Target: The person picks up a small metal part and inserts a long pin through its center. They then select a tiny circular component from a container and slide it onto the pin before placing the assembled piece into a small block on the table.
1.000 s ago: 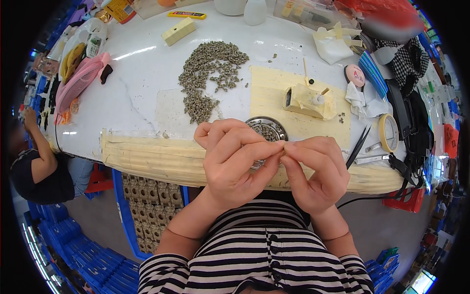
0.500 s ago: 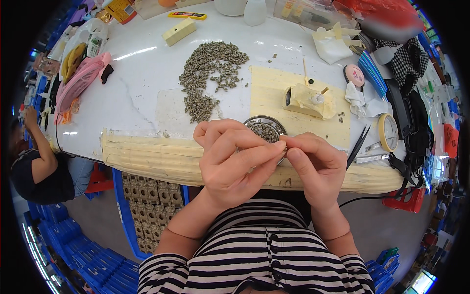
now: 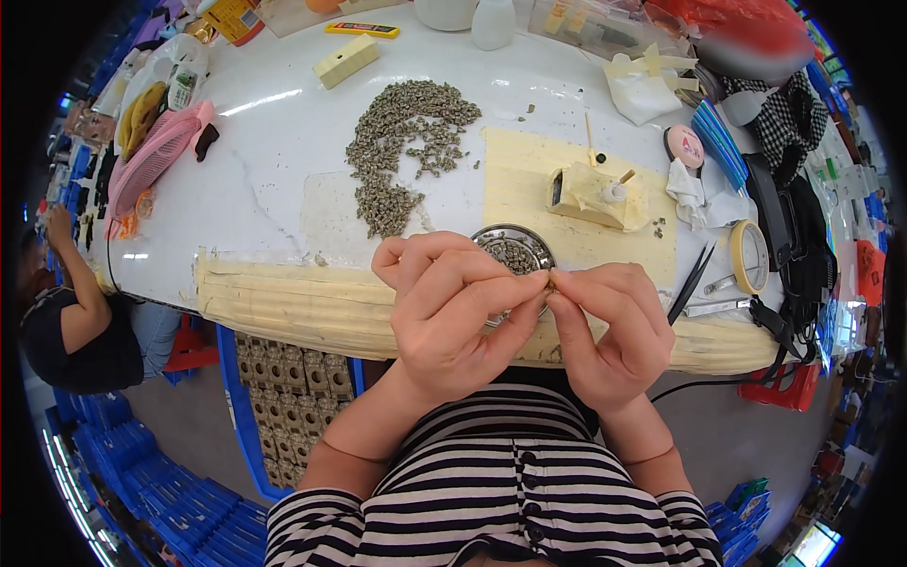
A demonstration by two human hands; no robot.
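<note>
My left hand point(image 3: 458, 312) and my right hand point(image 3: 612, 326) meet fingertip to fingertip over the table's front edge. Both pinch at one tiny metal part point(image 3: 549, 286), mostly covered by the fingers. Just behind them sits a round steel dish point(image 3: 540, 244) holding many small metal parts point(image 3: 510, 253), its near side hidden by my hands. Farther back on the left, a loose heap of the same grey-brown parts point(image 3: 378, 156) spreads over the white table point(image 3: 265, 161).
At right stand a taped block with a small bottle point(image 3: 597, 197), black tweezers point(image 3: 693, 282) and a tape roll point(image 3: 749, 255). A pink basket point(image 3: 156, 161) lies at left. Below the edge is a blue crate point(image 3: 248, 416) of metal pieces. Another person point(image 3: 80, 321) sits far left.
My fingertips have shifted slightly around the tiny part. My right hand's thumb and fingers have turned a little; the dish and heap look the same.
</note>
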